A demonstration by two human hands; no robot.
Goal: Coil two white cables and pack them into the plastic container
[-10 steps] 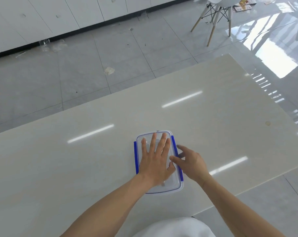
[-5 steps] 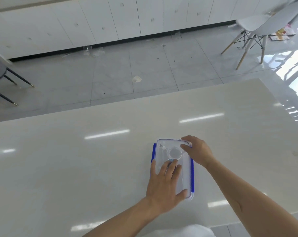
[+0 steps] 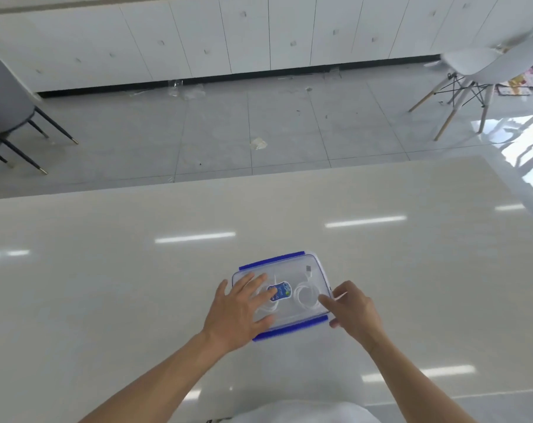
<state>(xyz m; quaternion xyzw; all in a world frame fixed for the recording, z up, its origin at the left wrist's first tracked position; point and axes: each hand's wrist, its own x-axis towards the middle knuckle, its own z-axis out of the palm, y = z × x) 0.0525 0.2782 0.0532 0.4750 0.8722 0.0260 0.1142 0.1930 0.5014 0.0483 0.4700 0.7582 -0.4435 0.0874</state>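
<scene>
Now plastic container [image 3: 304,270] lies under left hand [image 3: 239,309], right hand [image 3: 352,309] gripping.

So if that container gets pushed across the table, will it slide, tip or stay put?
The container would probably slide easily: the table looks glossy, with sharp light reflections. It likely weighs little, since only thin coiled cables show through the clear lid. Tipping seems unlikely, as it is low and flat, with the left hand resting on top.
</scene>
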